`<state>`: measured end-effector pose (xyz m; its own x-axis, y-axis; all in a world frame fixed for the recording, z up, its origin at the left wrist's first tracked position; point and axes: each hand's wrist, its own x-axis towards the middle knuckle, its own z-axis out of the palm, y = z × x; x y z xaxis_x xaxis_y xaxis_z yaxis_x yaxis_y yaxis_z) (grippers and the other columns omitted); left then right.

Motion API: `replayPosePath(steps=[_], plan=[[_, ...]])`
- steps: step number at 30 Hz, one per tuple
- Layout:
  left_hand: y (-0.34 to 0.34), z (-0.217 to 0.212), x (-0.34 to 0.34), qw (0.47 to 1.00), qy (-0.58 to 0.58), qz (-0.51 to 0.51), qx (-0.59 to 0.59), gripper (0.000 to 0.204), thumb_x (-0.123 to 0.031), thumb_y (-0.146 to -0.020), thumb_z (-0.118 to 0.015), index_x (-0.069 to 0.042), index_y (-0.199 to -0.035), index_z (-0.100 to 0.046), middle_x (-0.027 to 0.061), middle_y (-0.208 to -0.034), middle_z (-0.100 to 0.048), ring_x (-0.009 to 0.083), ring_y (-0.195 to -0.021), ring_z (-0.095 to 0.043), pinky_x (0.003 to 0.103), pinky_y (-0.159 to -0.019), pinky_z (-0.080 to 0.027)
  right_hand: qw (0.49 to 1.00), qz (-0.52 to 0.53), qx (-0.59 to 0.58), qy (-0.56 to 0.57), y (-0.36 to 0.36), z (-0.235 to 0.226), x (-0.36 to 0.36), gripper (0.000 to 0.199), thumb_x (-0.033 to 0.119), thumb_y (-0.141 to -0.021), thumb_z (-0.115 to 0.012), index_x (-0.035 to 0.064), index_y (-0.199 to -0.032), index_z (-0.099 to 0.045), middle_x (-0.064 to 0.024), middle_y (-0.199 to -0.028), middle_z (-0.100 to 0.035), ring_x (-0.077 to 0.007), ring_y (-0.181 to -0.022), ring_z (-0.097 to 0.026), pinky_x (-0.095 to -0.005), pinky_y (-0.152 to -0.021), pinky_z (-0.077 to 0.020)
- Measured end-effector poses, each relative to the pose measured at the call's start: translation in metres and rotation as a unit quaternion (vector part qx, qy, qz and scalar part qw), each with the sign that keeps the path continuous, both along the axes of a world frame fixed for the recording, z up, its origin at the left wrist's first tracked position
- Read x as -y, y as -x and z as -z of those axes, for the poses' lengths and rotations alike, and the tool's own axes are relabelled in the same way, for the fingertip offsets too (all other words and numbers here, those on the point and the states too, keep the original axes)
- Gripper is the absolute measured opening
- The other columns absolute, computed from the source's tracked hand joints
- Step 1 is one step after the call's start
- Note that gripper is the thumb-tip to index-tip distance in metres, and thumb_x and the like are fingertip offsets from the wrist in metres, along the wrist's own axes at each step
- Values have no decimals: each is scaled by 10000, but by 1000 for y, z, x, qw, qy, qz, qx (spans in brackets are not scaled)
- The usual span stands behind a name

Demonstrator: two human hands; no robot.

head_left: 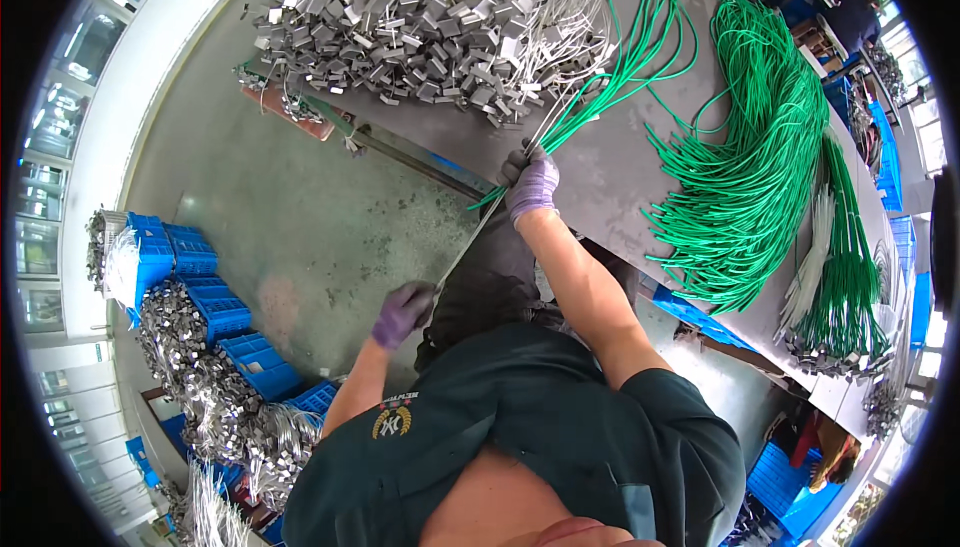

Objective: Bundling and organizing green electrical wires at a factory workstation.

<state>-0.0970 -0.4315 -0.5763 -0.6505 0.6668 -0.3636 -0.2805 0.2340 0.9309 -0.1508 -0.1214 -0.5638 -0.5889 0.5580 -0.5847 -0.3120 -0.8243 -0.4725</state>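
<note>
Both my hands wear purple gloves with grey palms and fingers. My right hand [530,182], at the table's near edge, is closed round a bundle of thin green cords [590,105] together with pale wires. The cords fan out over the table beyond it, and their short ends poke out below the hand. My left hand [405,314], lower and to the left beside my legs, is closed on the pale, silvery wires [465,245]. These stretch taut and slanting between both hands. What lies inside each fist is hidden.
On the grey table [620,182] lie a big heap of metal blocks with wires [400,32] and a thick sheaf of green cords [765,137]. Blue crates [260,362] and more metal parts [175,337] stand at left. Another person [852,19] is at the far right.
</note>
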Motion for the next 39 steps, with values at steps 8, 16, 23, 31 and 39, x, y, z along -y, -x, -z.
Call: replayPosePath(steps=[8,16,23,31,39], plan=[[5,5,-21,993,69,-81,57,108,-129,-827,-621,-28,-853,-645,-44,-578,-476,43,-491,-403,208,-447,-319,961,-105,-155,-203,-30,-10,-91,210,99,-845,-573,-37,-1004,-566,-169,-914,-631,-350,-859,-626,-435,-707,-530],[3,-5,-30,993,51,-74,78,113,-117,-835,-601,-13,-859,-639,-39,-567,-464,43,-464,-389,203,-424,-294,935,-63,-16,-349,-42,-46,-149,208,202,-881,-567,-2,-922,-581,-116,-770,-659,-170,-548,-597,-266,-456,-474],[5,-2,-29,994,67,-63,64,160,-151,-835,-587,3,-873,-611,-20,-546,-434,60,-416,-356,213,-391,-271,936,-51,-34,-346,-53,-73,-166,224,176,-877,-564,-14,-990,-527,-166,-789,-652,-222,-601,-632,-304,-483,-527],[7,-1,-26,993,61,-65,71,128,-124,-828,-605,-3,-850,-641,-37,-542,-445,45,-443,-370,206,-414,-274,944,-47,-60,-322,-51,-61,-175,180,152,-880,-557,-5,-956,-511,-188,-799,-643,-307,-644,-650,-355,-514,-548],[7,3,-26,994,48,-56,76,190,-180,-834,-599,8,-858,-608,-21,-528,-420,61,-410,-342,225,-389,-251,953,-41,-76,-292,-52,-61,-177,157,129,-877,-557,-6,-942,-509,-197,-799,-637,-312,-660,-647,-370,-538,-553]])
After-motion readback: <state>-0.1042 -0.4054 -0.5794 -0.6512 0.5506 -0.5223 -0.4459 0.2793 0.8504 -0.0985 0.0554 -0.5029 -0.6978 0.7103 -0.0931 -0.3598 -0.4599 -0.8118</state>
